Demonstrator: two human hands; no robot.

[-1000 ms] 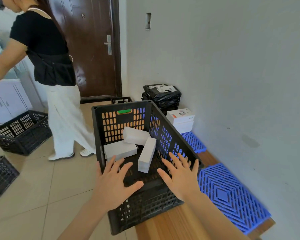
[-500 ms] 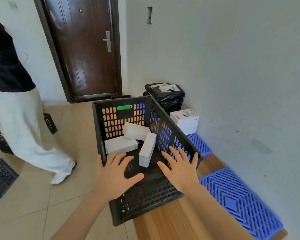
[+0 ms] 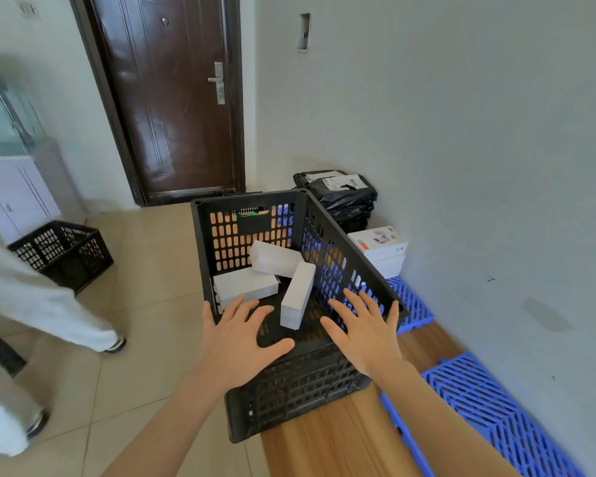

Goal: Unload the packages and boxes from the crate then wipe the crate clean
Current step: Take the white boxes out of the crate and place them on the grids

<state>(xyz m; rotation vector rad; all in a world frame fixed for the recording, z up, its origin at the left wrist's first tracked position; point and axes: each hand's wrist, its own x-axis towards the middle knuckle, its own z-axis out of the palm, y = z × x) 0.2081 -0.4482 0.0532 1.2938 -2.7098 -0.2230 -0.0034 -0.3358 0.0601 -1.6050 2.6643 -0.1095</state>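
Three white boxes (image 3: 291, 280) lean loosely mid-frame; your spread, empty left hand (image 3: 236, 342) and right hand (image 3: 365, 333) could topple them in the crate (image 3: 310, 390).

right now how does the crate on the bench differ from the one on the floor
The black lattice plastic crate on the wooden bench holds three white boxes; the black plastic crate on the floor shows none. The bench crate has the left hand and right hand at its near rim; the floor crate is untouched. Both are open-topped.
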